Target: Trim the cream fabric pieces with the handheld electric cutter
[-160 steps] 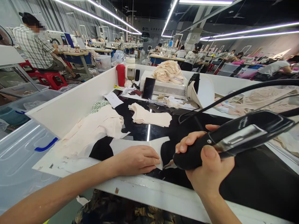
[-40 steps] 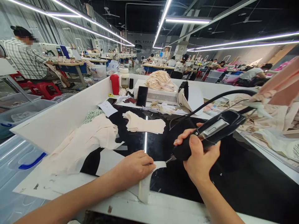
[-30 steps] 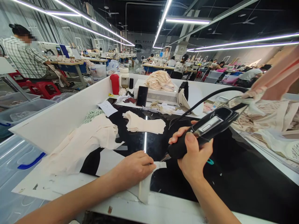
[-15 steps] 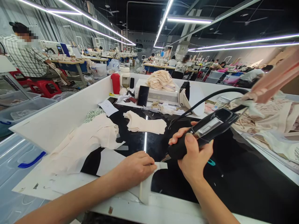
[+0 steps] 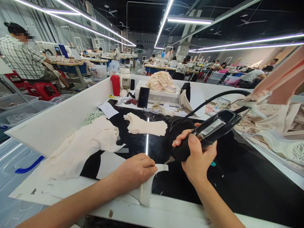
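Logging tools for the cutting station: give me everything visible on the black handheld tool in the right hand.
The handheld tool is long and glossy black, with a rounded matte front end and a silver panel on top of its body. A small metal tip at the front points down and left, meeting the edge of the white fabric piece that the left hand presses onto the black worktop. The right hand grips the front end, thumb on top. It is tilted, rear raised; a black cable arcs from the rear.

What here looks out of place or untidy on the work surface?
A white strip hangs over the front edge of the black table, below the left hand. Small offcuts lie loose by the cream fabric. Nothing looks damaged.
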`<state>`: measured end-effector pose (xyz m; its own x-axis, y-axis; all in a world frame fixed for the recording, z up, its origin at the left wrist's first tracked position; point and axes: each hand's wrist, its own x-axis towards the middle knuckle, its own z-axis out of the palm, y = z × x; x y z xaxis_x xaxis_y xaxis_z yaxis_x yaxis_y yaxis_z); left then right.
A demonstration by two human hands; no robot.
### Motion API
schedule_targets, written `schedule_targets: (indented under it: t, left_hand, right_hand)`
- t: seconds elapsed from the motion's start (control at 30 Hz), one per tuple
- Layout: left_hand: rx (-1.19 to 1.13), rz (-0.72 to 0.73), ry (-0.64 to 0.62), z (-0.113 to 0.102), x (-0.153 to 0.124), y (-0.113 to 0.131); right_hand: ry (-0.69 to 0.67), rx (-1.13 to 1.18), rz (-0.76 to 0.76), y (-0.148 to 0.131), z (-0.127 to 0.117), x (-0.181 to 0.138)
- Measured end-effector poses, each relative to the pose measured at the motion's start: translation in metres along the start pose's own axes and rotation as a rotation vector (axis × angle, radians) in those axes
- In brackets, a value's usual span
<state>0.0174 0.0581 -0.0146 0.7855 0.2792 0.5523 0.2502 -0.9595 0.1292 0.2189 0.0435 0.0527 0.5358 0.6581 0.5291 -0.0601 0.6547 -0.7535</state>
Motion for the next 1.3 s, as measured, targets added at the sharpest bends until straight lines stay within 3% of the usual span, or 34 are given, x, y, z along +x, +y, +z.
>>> schedule_targets:
  t: [0.6,0.83,1.13,1.3]
  left_hand:
    - [-0.008,-0.004,-0.037,-0.003,0.001,0.0]
    - [-0.006,-0.001,-0.022,-0.004,0.0,-0.001]
    - [-0.021,0.011,0.002,-0.002,-0.001,-0.002]
    - [0.016,-0.015,-0.046,-0.008,-0.002,0.003]
  right_hand:
    - [-0.084,0.024,0.061,-0.002,0.003,-0.017]
    - [-0.009,0.029,0.012,-0.008,-0.002,-0.009]
    - [-0.027,-0.002,0.013,-0.007,-0.003,-0.01]
    - [-0.028,-0.025,-0.001,-0.006,-0.006,-0.013]
